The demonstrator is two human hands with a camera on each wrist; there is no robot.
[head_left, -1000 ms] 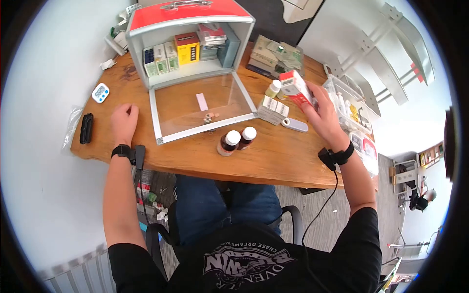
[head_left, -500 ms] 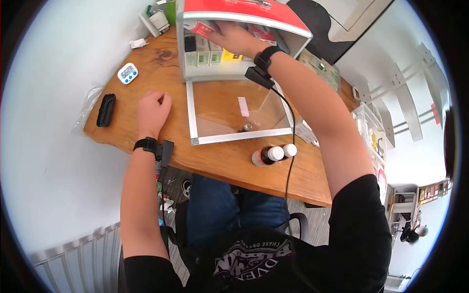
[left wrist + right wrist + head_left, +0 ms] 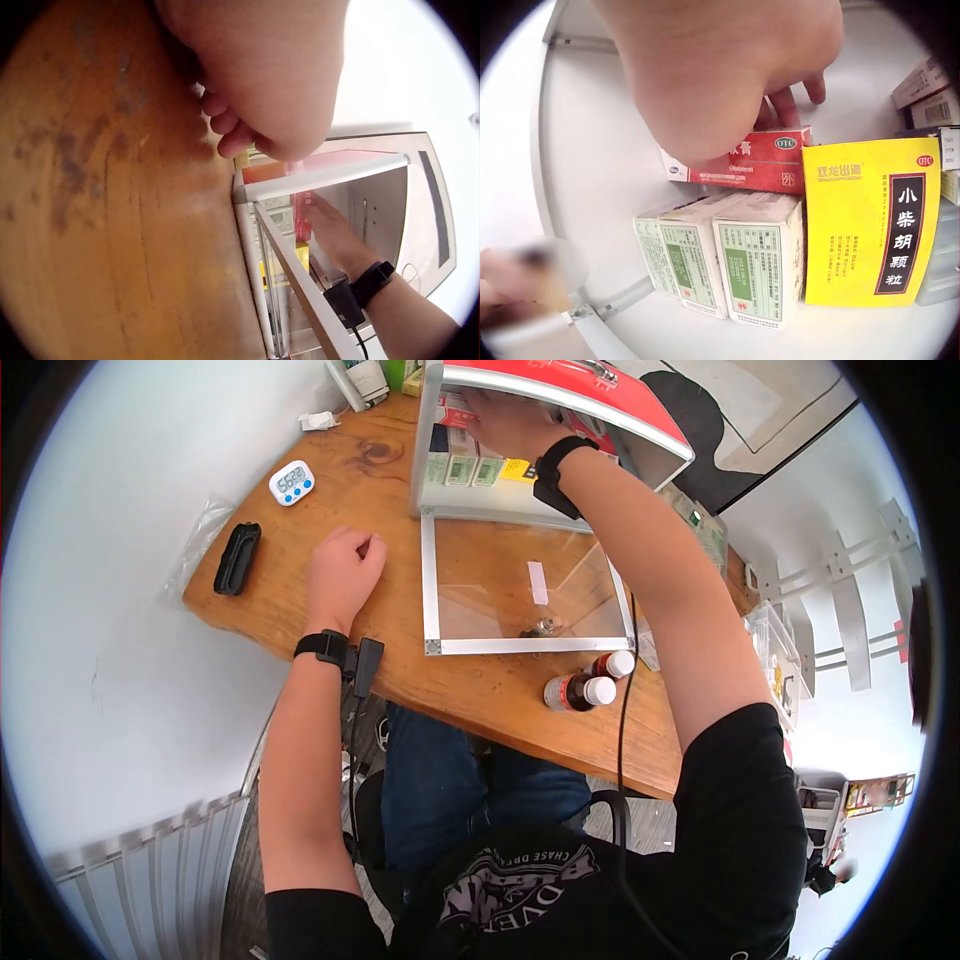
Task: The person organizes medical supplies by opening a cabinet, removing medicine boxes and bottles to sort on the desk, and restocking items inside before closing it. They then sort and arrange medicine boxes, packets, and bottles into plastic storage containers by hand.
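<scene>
My right hand (image 3: 515, 425) reaches inside the red-topped medicine cabinet (image 3: 645, 405). It holds a red and white ointment box (image 3: 776, 165), with fingers behind it and the thumb hidden. In the right wrist view the box lies flat across the tops of several green and white medicine boxes (image 3: 757, 259). Right beside them stands a yellow granule box (image 3: 870, 225). My left hand (image 3: 343, 575) rests on the wooden table, left of the cabinet's lowered door (image 3: 530, 646), fingers loosely curled around nothing.
Two brown bottles (image 3: 575, 692) with white caps stand before the door's front edge. A white timer (image 3: 292, 482) and a black case (image 3: 238, 560) lie on the left. A cable (image 3: 625, 730) hangs from my right wrist. Clear bins (image 3: 775, 660) stand at the right.
My right hand has carried the ointment box from the table's right side into the cabinet and lowered it onto the green and white boxes. The head view has shifted; my left hand stays resting.
</scene>
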